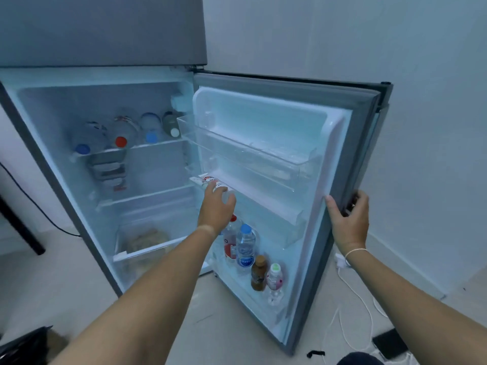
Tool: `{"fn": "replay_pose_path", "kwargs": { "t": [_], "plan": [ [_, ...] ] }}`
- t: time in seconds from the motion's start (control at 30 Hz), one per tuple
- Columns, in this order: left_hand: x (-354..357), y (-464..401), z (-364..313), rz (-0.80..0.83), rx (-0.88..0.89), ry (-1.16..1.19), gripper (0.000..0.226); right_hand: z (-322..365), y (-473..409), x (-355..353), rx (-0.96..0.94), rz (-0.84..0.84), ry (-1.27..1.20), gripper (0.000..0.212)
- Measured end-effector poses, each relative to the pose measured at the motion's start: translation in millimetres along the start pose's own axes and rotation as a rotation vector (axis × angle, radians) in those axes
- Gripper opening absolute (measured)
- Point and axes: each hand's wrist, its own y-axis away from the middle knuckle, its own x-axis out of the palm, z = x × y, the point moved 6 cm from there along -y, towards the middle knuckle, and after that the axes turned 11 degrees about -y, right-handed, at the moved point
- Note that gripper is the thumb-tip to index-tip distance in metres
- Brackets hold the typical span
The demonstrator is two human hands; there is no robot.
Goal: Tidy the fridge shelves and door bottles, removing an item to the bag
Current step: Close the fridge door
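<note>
Door edge gripped by right hand. Left hand, fingers loosely curled, is laid over a small bottle lying at the middle door shelf's left end; grip possibly incomplete. Light, slick plastic; best held round the body.

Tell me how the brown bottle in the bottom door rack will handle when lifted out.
The brown bottle looks full of dark liquid, so probably heavy for its size. It stands upright and narrow, pressed between the blue-capped water bottle and the green-capped bottle, so it may knock those neighbours. Chilled plastic may feel slippery.
</note>
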Motion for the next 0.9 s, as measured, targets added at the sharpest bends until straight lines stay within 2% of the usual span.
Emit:
{"fn": "replay_pose_path", "kwargs": {
  "t": [0.17, 0.3, 0.47, 0.57, 0.63, 0.77, 0.9],
  "plan": [
    [-23.4, 25.6, 4.5, -0.01, -0.035, -0.043, 0.042, 8.6, 36.2, 14.8, 0.002, 0.13, -0.062, 0.061],
    [-41.8, 43.6, 5.6, -0.012, -0.062, -0.005, 0.042, 12.6, 65.7, 26.8, -0.004, 0.206, -0.065, 0.058],
    [-81.5, 61.4, -1.1, -0.089, -0.099, 0.093, 0.039, 29.5, 101.8, 41.4, -0.008, 0.325, -0.052, 0.071],
    [-101.7, 68.9, -4.9, -0.112, -0.089, 0.093, 0.028, 37.7, 120.3, 51.2, -0.017, 0.383, -0.045, 0.069],
    [-118.1, 77.1, -2.8, -0.143, -0.095, 0.099, 0.033, 43.7, 132.9, 58.6, -0.027, 0.444, -0.052, 0.069],
    [-153.4, 95.1, 6.5, -0.222, -0.136, 0.199, 0.027, 51.7, 154.0, 75.1, -0.03, 0.551, -0.077, 0.069],
    [-193.6, 107.7, 0.0, -0.262, -0.159, 0.292, 0.027, 61.6, 171.2, 94.3, -0.058, 0.647, -0.076, 0.061]
  ]
}}
